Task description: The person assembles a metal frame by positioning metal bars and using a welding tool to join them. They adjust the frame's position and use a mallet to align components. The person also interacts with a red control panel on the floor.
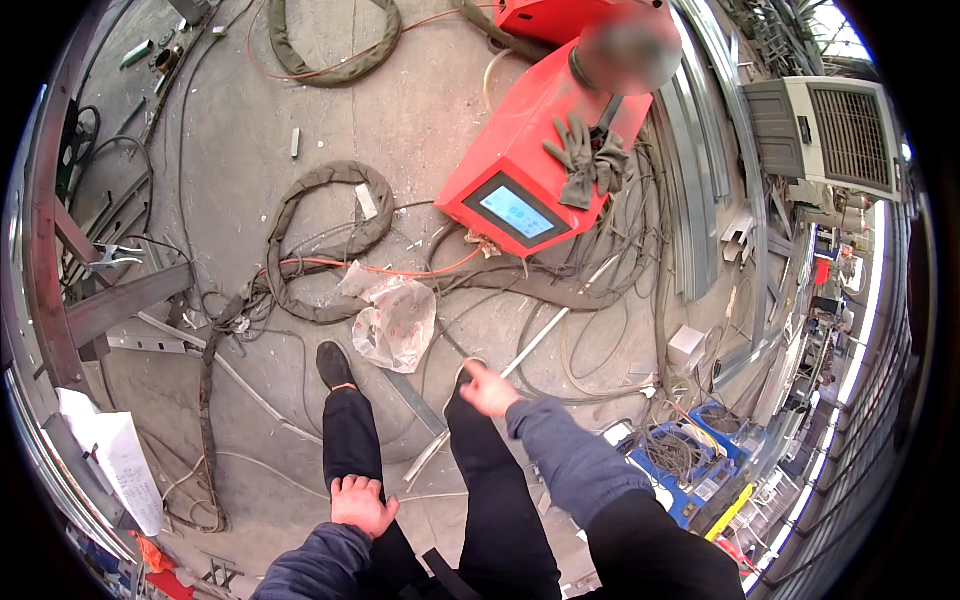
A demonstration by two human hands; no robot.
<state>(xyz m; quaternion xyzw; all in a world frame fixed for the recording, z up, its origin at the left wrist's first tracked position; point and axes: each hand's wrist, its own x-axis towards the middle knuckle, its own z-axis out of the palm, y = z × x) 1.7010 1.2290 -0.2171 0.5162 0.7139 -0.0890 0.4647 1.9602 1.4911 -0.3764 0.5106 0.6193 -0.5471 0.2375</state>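
Note:
My left hand (pixel 363 505) lies flat on my left thigh, its fingers spread, holding nothing. Over my right shin, close to my right shoe, my right hand (pixel 488 392) is closed with its fingers curled in; anything inside them is hidden. Just left of that shoe, a crumpled clear plastic bag (pixel 395 322) lies on the floor. A white strip (pixel 535 340) slants past the right hand. Beyond stands a red machine (pixel 525 150) with a lit screen (pixel 517 212), and a pair of grey work gloves (pixel 585 158) rests on its top.
Thick sleeved cables (pixel 325 170) coil over the concrete floor (pixel 230 130), with thinner hoses around them. Steel frame beams (pixel 130 300) and papers (pixel 118 465) are at left. Long metal profiles (pixel 690 150), a white box (pixel 687 345), blue equipment (pixel 675 460) and an air cooler (pixel 850 135) stand at right.

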